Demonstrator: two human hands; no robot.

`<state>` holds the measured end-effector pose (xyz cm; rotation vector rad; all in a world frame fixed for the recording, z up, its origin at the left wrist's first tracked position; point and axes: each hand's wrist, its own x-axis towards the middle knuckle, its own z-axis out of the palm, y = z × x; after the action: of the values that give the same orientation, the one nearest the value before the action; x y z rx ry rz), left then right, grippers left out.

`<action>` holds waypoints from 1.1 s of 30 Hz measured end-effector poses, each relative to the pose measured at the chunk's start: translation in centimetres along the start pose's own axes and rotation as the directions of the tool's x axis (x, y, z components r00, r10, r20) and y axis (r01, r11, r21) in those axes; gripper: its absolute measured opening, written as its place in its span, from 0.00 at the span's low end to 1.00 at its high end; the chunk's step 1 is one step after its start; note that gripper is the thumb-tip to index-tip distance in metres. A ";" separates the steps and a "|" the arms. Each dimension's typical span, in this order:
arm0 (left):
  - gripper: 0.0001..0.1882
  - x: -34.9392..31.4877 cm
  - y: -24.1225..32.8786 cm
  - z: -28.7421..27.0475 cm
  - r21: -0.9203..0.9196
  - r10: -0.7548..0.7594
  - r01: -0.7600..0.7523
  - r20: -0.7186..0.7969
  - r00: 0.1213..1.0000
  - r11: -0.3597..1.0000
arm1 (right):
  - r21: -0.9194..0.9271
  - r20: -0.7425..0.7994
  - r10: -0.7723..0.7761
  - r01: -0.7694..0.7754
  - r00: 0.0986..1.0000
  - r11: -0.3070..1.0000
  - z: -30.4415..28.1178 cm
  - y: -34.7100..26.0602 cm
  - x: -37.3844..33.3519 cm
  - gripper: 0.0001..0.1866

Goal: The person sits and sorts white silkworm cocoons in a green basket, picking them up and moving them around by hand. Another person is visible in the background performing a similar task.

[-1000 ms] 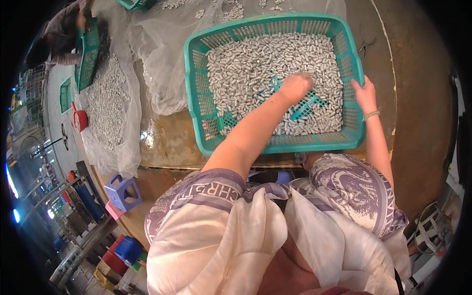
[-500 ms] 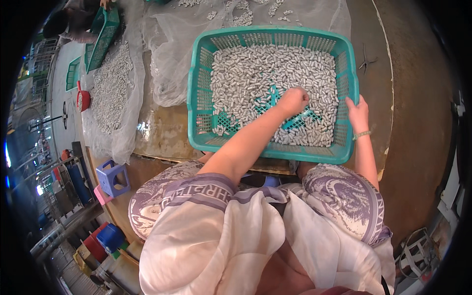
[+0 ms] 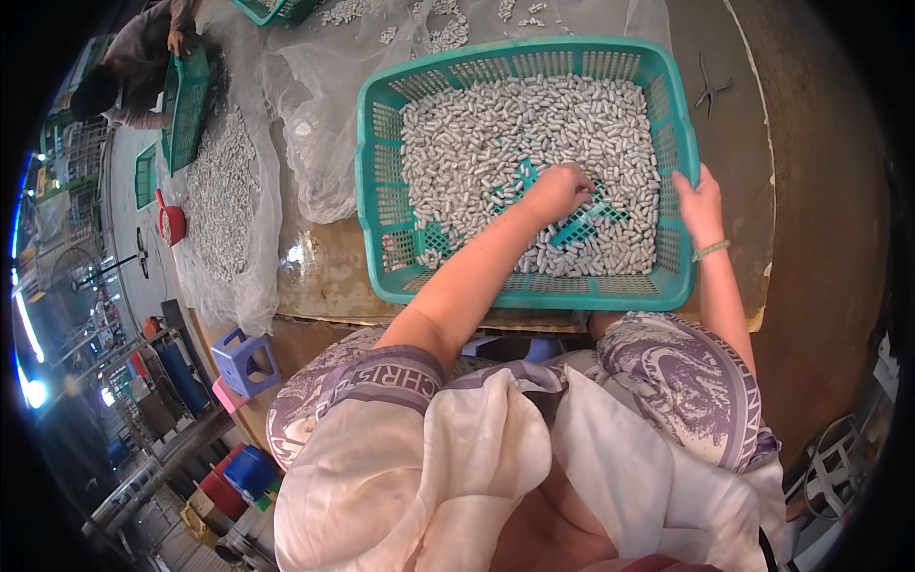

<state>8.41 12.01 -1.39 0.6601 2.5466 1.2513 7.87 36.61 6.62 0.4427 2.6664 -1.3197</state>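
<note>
A large green plastic basket [image 3: 526, 303] lies before me, spread with many small silvery cylindrical pieces [image 3: 505, 114]. Its lattice floor shows through in gaps near the middle. My left hand [image 3: 562, 194] is closed low over one of these gaps, fingers curled down among the pieces. Whatever it may hold is hidden. At the basket's right side, my right hand [image 3: 701, 205] grips the rim, thumb on the inner side and fingers outside; a beaded bracelet circles that wrist.
At the upper left a co-worker [image 3: 143, 57] holds a tilted green basket [image 3: 186, 105] beside a heap of similar pieces [image 3: 221, 195] on translucent sheeting [image 3: 310, 157]. A red scoop [image 3: 172, 221] lies by the heap. Pliers-like tool [image 3: 710, 88] rests right of my basket. Purple stool [image 3: 246, 362] stands lower left.
The view has shifted slightly, bringing more of the co-worker into sight. My left hand stays closed over the gap with its fingers turned a little; my right hand keeps its grip on the rim.
</note>
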 end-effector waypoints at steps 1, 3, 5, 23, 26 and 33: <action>0.07 -0.2 0.5 0.2 0.029 0.019 -0.019 -0.001 1.000 0.999 | -0.008 -0.004 0.000 0.000 1.000 1.000 0.0 0.0 0.0 0.15; 0.06 -0.3 1.4 0.6 0.086 0.055 -0.055 -0.002 0.998 0.995 | -0.026 -0.010 -0.001 0.001 1.000 1.000 -0.1 0.3 0.1 0.14; 0.05 -0.3 1.4 0.3 0.028 0.039 -0.039 0.008 0.999 0.999 | 0.009 -0.009 0.019 -0.019 1.000 1.000 0.1 0.3 0.1 0.14; 0.10 -1.1 0.3 -4.7 0.201 -0.211 0.142 0.380 0.901 0.969 | 0.031 0.028 0.030 -0.031 0.999 0.999 0.0 0.6 0.4 0.17; 0.10 -1.0 1.2 -3.5 0.287 -0.275 0.186 0.313 0.909 0.940 | 0.025 0.031 0.040 -0.041 0.999 0.999 0.1 1.0 0.6 0.18; 0.06 -0.5 1.7 -3.9 -0.023 -0.299 0.349 0.465 0.834 0.937 | 0.015 0.033 0.031 -0.032 0.999 0.999 0.0 1.7 0.8 0.19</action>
<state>7.79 9.99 2.38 0.4096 2.0756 0.9696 7.61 37.75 5.15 0.4594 2.6138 -1.3284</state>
